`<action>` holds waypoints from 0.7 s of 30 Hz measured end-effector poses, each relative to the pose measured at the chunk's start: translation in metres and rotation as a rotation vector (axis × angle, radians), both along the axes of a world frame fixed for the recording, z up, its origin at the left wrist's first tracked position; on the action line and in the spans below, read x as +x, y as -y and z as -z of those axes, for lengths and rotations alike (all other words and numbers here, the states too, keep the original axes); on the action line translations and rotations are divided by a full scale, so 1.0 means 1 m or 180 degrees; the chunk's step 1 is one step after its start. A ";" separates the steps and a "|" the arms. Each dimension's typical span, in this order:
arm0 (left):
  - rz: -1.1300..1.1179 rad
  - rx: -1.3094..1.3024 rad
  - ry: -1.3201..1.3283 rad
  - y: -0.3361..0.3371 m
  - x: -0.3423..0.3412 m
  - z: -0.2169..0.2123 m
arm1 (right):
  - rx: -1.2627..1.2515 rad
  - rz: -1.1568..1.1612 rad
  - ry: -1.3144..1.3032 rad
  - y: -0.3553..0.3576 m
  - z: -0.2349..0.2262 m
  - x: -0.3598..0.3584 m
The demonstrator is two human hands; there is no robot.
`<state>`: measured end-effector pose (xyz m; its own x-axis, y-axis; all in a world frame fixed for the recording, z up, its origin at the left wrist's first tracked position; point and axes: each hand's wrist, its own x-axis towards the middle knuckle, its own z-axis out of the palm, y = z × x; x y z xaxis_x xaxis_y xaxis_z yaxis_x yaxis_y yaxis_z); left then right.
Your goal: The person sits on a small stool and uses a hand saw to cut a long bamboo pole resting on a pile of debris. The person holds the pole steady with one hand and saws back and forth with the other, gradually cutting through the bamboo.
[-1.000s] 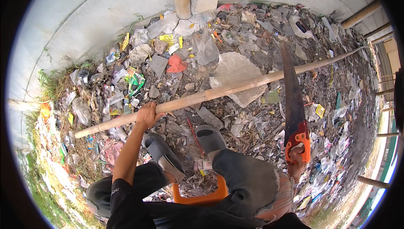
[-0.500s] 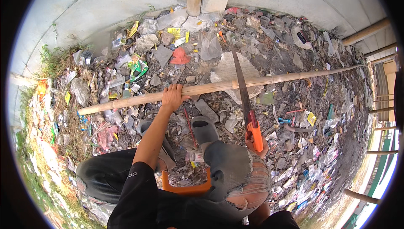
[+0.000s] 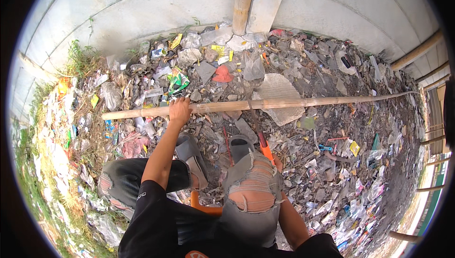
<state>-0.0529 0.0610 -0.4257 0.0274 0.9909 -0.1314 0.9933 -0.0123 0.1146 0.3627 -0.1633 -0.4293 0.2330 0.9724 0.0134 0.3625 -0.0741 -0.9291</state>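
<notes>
A long bamboo pole point(image 3: 227, 107) lies crosswise over the littered ground in front of me. My left hand point(image 3: 180, 110) is closed around it near its left end. Partly hidden behind my torn-jeans knee, my right hand point(image 3: 278, 164) grips a hand saw point(image 3: 266, 151) by its orange and red handle. The dark blade points away from me and crosses the pole to the right of my left hand. Whether the teeth touch the bamboo I cannot tell.
A flat pale slab point(image 3: 280, 116) lies under the pole's middle. Rubble, plastic scraps and a red crumpled piece point(image 3: 222, 74) cover the ground. A pale wall point(image 3: 156, 0) with an upright bamboo post point(image 3: 243, 2) stands ahead. An orange stool point(image 3: 206, 207) shows beneath me.
The saw has come back and left, its blade now crossing the pole nearer my left hand. My left hand has stayed on the pole, slightly nearer its end. The view has shifted.
</notes>
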 end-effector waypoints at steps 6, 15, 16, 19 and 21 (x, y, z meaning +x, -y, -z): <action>-0.0725 0.0236 0.0508 0.027 -0.036 -0.028 | 0.0131 0.0185 -0.0080 -0.014 0.007 -0.032; -0.0378 0.0167 0.1926 0.038 0.061 -0.017 | -0.0232 0.0425 -0.0014 -0.004 -0.015 -0.026; -0.0314 0.0207 0.1943 0.029 0.081 -0.020 | -0.0279 0.0431 0.0000 0.003 -0.018 -0.023; -0.0034 0.0185 0.2056 0.014 0.137 -0.012 | -0.0422 0.0514 -0.0014 0.006 -0.023 -0.017; 0.0192 0.0152 0.2141 -0.003 0.166 0.004 | -0.0555 0.0493 -0.0124 -0.001 -0.014 -0.028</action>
